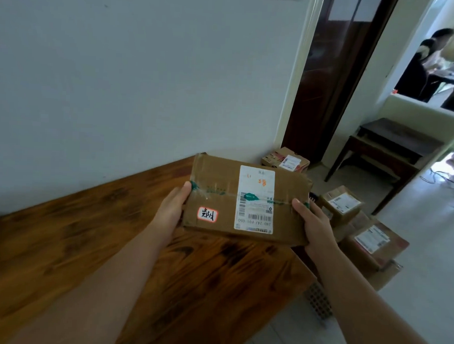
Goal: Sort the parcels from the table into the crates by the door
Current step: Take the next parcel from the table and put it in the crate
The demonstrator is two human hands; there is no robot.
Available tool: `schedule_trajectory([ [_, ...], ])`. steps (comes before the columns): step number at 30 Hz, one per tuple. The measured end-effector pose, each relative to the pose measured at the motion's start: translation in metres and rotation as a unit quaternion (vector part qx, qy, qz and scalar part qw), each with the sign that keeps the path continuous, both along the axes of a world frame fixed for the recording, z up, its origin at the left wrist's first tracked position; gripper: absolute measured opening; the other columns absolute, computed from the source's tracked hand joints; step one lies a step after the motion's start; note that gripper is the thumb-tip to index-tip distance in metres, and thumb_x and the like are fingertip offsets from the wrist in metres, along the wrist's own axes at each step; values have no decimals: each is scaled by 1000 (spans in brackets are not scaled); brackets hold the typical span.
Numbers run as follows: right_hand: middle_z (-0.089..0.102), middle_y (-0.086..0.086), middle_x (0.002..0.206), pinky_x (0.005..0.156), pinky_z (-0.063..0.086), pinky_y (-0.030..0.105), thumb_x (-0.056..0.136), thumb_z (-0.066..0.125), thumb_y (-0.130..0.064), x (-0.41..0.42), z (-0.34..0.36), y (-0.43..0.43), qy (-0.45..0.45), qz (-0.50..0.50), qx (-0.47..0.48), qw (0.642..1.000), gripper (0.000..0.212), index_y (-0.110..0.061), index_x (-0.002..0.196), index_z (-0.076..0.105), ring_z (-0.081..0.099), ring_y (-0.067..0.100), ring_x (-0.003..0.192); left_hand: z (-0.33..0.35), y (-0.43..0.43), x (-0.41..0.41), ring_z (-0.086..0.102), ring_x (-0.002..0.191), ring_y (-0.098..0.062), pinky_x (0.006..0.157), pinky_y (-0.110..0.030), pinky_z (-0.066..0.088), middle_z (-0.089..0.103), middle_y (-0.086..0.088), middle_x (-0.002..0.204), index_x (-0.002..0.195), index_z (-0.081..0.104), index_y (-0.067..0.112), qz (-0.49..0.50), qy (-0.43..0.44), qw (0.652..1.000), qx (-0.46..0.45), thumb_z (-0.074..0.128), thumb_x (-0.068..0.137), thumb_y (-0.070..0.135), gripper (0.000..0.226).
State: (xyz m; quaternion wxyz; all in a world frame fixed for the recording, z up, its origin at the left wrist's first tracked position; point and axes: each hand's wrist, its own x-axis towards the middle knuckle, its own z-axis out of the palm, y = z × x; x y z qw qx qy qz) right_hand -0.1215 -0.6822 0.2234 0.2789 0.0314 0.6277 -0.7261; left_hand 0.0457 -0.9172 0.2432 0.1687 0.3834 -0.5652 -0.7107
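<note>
Parcel point(245, 198) is held over the surface's point(87, 243) right edge. Ends are pinched by left hand point(171, 208) and right hand point(314, 225), fingers hidden beneath. Risk: parcel dropped if one hand is released early.

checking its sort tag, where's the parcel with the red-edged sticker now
Head view, centre: the parcel is held between the left hand and right hand above the far end of the wooden table, other parcels below to its right.

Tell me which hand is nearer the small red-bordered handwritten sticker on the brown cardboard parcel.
Left. The left hand grips the left edge of the brown cardboard parcel, right beside the red-bordered sticker; the right hand grips the opposite edge, beyond the white shipping label.
</note>
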Motion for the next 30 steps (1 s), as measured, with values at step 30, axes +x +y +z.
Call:
schedule_trajectory([
  [30, 60, -2, 119, 93, 48, 43, 97, 50, -29, -380, -90, -21, 159, 276, 244, 916, 33, -29, 130, 51, 58, 21, 108, -134, 95, -332, 56, 99, -29, 86, -37, 46, 61, -11, 106, 114, 62, 6, 255, -278, 923, -78, 39, 100, 26, 33],
])
